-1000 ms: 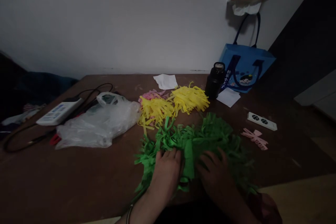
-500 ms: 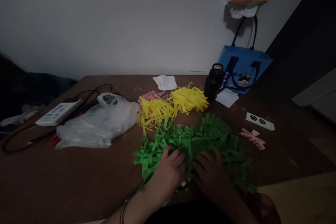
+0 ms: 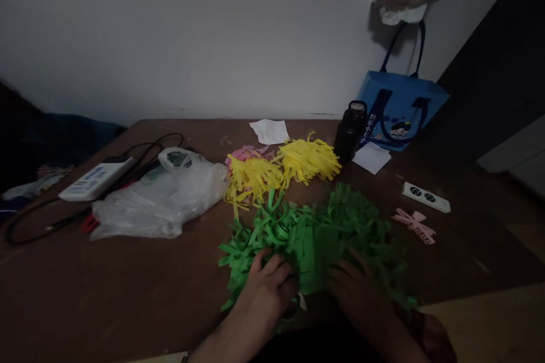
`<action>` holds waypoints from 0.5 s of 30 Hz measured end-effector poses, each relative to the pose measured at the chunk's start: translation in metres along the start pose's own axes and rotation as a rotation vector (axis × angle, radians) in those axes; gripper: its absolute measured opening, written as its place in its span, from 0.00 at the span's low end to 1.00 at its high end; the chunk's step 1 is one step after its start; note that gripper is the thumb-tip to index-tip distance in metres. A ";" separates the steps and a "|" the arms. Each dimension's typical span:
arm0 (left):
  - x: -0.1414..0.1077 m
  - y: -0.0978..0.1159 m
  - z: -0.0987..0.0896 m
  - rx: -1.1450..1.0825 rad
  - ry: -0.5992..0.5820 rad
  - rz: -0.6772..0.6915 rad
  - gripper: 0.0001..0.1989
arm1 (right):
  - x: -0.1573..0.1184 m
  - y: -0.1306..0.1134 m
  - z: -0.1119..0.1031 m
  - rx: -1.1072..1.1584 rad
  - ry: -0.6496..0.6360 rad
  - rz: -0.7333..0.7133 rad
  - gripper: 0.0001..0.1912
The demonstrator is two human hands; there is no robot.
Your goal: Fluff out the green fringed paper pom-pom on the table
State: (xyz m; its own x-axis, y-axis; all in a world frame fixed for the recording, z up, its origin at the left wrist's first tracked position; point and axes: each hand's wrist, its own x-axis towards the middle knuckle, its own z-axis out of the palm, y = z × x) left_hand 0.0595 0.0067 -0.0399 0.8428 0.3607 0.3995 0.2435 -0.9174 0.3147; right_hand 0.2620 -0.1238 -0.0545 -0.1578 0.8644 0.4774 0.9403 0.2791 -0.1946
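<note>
A large green fringed pom-pom (image 3: 313,252) of cut strips lies across the near side of the table, with a flat, smoother band in its middle. My left hand (image 3: 275,286) is closed on the left part of this band, fingers curled into the strips. On the right side my right hand (image 3: 357,286) grips the pom-pom too, its fingertips partly lost in shadow. Between the hands, the flat green material shows. A small whitish piece (image 3: 302,301) peeks out beside my left hand. Just beyond are yellow fringed pom-poms (image 3: 306,160), with pink fringe (image 3: 249,153) behind them.
To the left lie a crumpled clear plastic bag (image 3: 162,198) and a white power strip (image 3: 97,177) with black cables. A black bottle (image 3: 349,133), a blue tote bag (image 3: 402,108), white paper (image 3: 372,157), a white slotted device (image 3: 426,197) and a pink hair clip (image 3: 415,226) stand or lie right.
My hands have moved apart and slightly nearer to me, and more of the flat green band shows between them. The view has shifted slightly.
</note>
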 end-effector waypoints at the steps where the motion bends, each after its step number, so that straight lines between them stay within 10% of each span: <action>1: -0.001 0.000 0.000 -0.029 0.002 -0.035 0.05 | 0.000 0.000 0.000 0.004 0.018 0.031 0.11; 15: 0.024 0.018 -0.011 0.141 -0.220 -0.391 0.02 | 0.027 -0.017 0.005 -0.148 0.079 0.464 0.08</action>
State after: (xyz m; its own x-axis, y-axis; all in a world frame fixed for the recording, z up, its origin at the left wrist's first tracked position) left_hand 0.0785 0.0006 -0.0150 0.7529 0.6536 0.0773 0.6131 -0.7392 0.2788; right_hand 0.2403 -0.1028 -0.0427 0.3061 0.8475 0.4338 0.9396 -0.1956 -0.2809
